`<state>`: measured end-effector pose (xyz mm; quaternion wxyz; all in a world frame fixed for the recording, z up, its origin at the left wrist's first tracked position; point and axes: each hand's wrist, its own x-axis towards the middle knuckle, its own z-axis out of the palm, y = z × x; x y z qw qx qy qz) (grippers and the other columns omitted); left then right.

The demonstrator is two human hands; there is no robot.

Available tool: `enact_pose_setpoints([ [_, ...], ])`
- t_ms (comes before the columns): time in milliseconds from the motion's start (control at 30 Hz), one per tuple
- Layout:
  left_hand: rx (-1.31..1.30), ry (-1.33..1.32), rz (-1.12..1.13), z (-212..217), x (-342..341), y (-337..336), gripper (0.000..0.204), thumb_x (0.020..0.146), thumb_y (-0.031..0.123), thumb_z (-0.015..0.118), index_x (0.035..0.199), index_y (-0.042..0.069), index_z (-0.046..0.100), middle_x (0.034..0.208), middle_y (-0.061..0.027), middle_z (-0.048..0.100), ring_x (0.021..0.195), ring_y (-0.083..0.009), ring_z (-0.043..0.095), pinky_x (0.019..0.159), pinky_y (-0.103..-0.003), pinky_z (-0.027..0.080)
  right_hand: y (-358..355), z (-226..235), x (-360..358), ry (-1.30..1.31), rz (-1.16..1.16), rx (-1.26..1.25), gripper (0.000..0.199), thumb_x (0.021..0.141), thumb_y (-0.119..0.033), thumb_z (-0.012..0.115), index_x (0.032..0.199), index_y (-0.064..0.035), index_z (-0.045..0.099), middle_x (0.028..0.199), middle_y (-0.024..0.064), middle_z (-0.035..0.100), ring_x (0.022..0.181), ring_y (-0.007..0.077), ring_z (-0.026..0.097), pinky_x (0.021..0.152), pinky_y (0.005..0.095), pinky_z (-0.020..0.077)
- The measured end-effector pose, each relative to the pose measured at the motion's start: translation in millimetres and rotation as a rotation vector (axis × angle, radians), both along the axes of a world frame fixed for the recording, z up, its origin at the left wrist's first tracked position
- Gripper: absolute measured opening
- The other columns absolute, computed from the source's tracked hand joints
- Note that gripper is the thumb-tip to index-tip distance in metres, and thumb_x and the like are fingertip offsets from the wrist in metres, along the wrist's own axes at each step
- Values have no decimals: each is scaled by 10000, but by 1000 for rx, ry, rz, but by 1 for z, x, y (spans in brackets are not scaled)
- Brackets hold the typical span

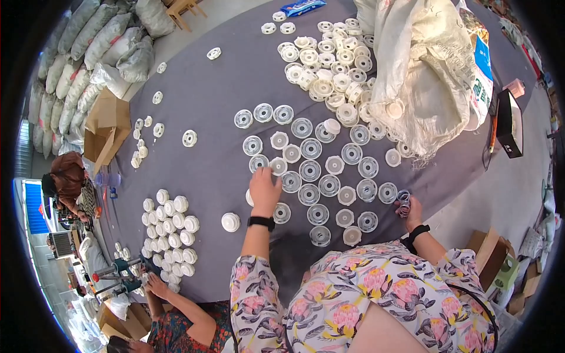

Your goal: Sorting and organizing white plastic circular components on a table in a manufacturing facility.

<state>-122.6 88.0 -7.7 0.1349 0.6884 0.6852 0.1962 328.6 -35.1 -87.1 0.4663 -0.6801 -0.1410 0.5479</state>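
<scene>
My left hand (265, 189) reaches over the table with its fingers bent down and close together, at the near edge of a clear round disc (258, 162) and a white eight-sided cap (278, 165). Whatever its fingertips pinch is hidden. At the right edge of the disc layout, my right hand (413, 213) is closed around several thin clear rings (403, 202). Between my hands lie rows of clear ridged discs (309, 170), with white caps (334, 165) among them. A white round cover (230, 222) sits left of my left forearm.
A pile of white round parts (323, 65) lies at the back beside a woven sack (412, 76). Grouped white covers (170, 226) stand at the left, near a co-worker's hand (156, 285) at a small press (120, 275). A black box (509, 123) is at the right edge.
</scene>
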Motion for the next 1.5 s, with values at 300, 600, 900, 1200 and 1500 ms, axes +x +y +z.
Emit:
enact_pose_setpoints([
  [300,-339,363,28,-13,34,51,439,673,275,753,1005,53,571,1041,-120,551,1040,-304,525,851,-439,446,3,4,-6,-63,-5,-35,346,904,-343,398,955,-49,571,731,135,660,457,188,573,394,265,411],
  [600,-354,371,3,-15,14,31,464,631,226,760,1017,55,567,1022,-146,577,982,-342,552,839,-442,459,4,12,-9,-35,-19,-14,321,908,-314,400,944,-33,551,719,154,650,435,188,544,414,284,442],
  [900,79,-896,514,-26,-40,31,471,695,139,787,1045,12,499,1002,-92,568,902,-183,582,811,-308,478,4,5,-5,-30,-14,-34,316,904,-313,388,955,-47,550,720,151,654,446,192,571,392,274,422],
  [1200,-68,-381,399,-24,-47,25,507,725,166,765,1113,-11,491,1108,-144,551,1026,-259,555,925,-362,428,0,1,-4,-74,-14,-33,345,912,-357,378,952,-64,556,724,132,658,457,186,581,372,260,392],
  [1500,-95,304,-95,-21,-49,-25,644,851,253,579,1398,38,317,1468,-150,295,1356,-332,274,1085,-522,224,0,0,-2,-95,13,-52,365,919,-391,380,951,-74,558,729,115,661,472,167,585,373,241,378],
])
